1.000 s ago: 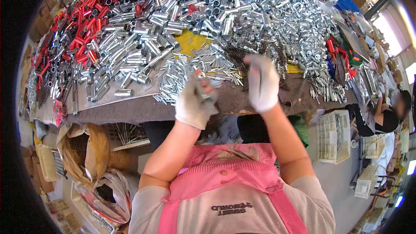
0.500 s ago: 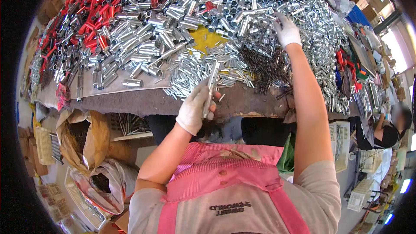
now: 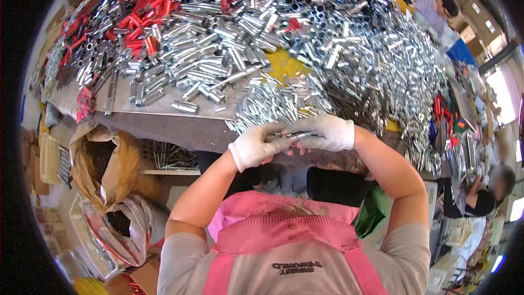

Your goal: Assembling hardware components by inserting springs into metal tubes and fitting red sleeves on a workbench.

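Observation:
My left hand [image 3: 257, 145], in a white glove, is closed on a silver metal tube [image 3: 296, 137] just over the table's front edge. Also gloved, my right hand [image 3: 326, 132] meets it there, its fingers wrapped round the other end of the tube. Fingers cover most of the tube, and any small part between them is hidden. Right behind my hands lies a heap of thin silver pins [image 3: 273, 98]. Dark coil springs [image 3: 355, 104] are piled beyond my right hand.
Large piles of silver tubes [image 3: 196, 60] and red tubes [image 3: 144, 13] spread over the table. A yellow patch [image 3: 285, 66] shows between heaps. Below the left edge stand open sacks [image 3: 124, 172]. Two other people work at the right, one in a black top [image 3: 483, 202].
My right hand has come back from the far pile and joined my left hand at the tube. The tube, upright before, now lies sideways between both hands. The view has shifted slightly.

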Demonstrator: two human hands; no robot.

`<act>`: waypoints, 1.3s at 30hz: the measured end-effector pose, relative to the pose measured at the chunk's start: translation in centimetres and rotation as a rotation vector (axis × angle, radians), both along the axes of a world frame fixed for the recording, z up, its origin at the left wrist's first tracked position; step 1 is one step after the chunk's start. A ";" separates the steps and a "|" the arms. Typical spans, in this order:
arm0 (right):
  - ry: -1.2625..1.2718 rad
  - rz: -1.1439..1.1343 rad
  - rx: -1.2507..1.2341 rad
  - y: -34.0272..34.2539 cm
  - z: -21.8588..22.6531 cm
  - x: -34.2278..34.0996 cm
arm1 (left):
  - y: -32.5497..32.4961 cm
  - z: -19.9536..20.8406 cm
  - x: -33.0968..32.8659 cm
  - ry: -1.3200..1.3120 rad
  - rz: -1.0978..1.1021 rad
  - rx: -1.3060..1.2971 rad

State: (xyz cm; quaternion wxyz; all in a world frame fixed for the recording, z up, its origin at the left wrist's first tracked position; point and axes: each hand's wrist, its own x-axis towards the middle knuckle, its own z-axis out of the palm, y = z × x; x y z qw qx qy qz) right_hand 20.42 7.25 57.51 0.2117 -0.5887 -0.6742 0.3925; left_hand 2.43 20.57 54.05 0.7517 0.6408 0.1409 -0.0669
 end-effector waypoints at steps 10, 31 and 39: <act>-1.236 -0.859 0.472 20.0 -0.1 19.9 | 3.3 -5.2 -0.5 -0.359 0.968 0.647; -1.306 -0.133 0.593 16.6 -1.0 15.0 | 3.7 -5.3 -0.3 -0.314 0.955 0.635; -1.106 -0.597 0.789 8.4 0.5 9.6 | 2.3 -2.7 -1.4 -0.249 0.766 0.102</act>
